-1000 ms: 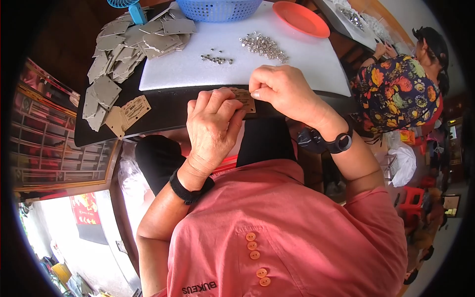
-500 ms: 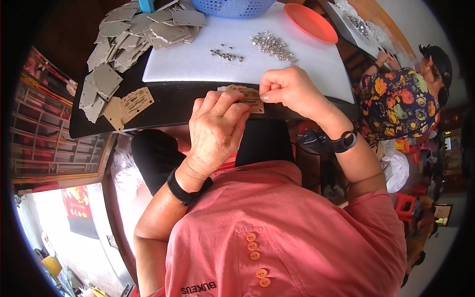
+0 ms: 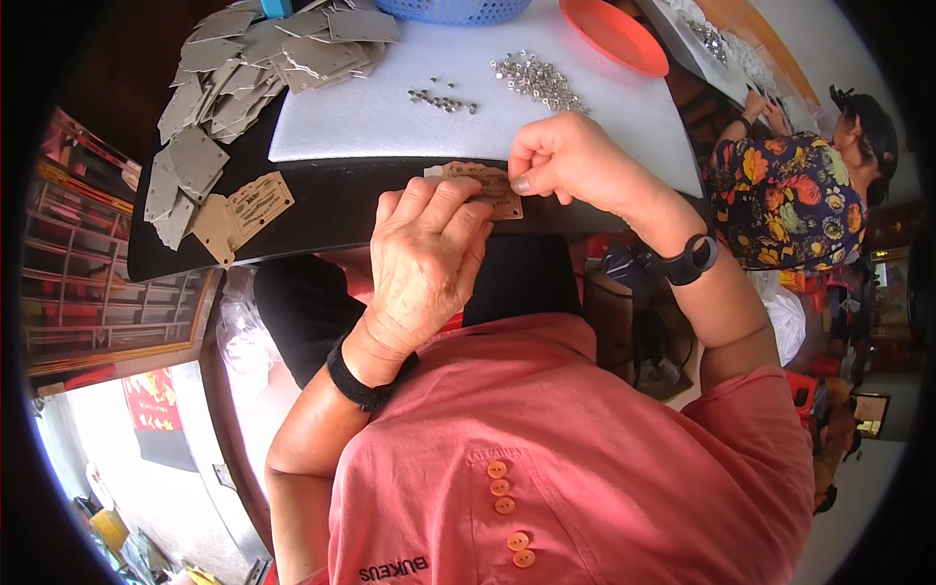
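Note:
A small tan wooden plaque with dark printing lies at the dark table's front edge. My left hand is closed over the plaque's left part, its fingers bent and pressing on it. At the plaque's right edge, the thumb and forefinger of my right hand are pinched together. Whatever is between those fingertips is hidden or too small to make out. Beyond my hands, a heap of small silvery metal pieces and a smaller group of darker metal pieces rest on a white foam sheet.
Stacked grey plates spread over the table's left side, with printed tan plaques nearer me. A blue basket and an orange-red plate stand at the back. At right, a person in a flowered top works at another table.
My right hand has shifted slightly up and left beside the plaque, and more of its fingers show. The left hand has stayed on the plaque. The whole view has moved a little.

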`<state>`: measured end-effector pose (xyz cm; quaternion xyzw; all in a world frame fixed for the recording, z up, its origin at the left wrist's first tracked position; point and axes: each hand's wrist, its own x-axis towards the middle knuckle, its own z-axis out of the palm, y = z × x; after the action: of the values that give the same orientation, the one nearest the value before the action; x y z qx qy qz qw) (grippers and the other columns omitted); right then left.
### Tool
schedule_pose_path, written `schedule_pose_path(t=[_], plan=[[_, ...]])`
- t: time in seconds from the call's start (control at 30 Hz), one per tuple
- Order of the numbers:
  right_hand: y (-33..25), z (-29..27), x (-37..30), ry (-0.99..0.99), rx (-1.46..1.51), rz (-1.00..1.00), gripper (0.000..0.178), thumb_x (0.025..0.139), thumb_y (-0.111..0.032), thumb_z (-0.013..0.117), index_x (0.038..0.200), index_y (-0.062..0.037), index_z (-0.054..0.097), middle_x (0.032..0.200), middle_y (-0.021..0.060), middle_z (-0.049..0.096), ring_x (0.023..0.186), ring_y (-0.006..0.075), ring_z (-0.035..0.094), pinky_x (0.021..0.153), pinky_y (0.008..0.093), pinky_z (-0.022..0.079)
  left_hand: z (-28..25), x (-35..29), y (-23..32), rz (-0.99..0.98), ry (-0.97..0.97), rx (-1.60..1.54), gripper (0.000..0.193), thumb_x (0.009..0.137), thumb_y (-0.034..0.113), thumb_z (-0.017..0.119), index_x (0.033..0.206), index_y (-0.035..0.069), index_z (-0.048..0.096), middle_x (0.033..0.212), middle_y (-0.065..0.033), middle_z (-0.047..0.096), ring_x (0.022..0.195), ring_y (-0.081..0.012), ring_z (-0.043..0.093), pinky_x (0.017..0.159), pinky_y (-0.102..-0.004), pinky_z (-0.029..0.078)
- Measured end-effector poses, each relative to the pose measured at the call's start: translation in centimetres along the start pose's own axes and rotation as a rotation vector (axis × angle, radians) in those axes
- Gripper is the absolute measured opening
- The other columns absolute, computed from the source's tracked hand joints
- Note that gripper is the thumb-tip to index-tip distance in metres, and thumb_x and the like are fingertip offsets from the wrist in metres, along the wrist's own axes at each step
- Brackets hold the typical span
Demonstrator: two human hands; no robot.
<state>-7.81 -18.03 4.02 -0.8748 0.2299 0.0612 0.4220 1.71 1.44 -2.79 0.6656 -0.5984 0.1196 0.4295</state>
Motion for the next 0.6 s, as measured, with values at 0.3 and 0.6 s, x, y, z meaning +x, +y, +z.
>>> schedule_pose_path(t=[0.3,0.6], plan=[[-0.9,-0.7,1.1,-0.079,-0.07,-0.005,0.012,0.081,-0.005,0.07,0.077,-0.0031,0.059,0.062,0.0019,0.058,0.051,0.0079,0.052,0.043,0.0239,0.04,0.3,0.6,-0.4,0.06,0.05,0.016,0.019,0.074,0.005,0.074,0.092,0.007,0.067,0.103,-0.0041,0.065,0.091,-0.0244,0.059,0.076,-0.0379,0.043],[-0.9,-1.3,0.5,-0.125,0.068,-0.045,0.006,0.084,-0.009,0.066,0.083,-0.0046,0.063,0.064,-0.001,0.057,0.055,0.007,0.053,0.045,0.0251,0.042,0.0,0.2,0.2,-0.004,0.0,0.016,0.016,0.078,0.006,0.074,0.092,0.007,0.069,0.107,-0.0046,0.067,0.096,-0.026,0.059,0.08,-0.0382,0.042]])
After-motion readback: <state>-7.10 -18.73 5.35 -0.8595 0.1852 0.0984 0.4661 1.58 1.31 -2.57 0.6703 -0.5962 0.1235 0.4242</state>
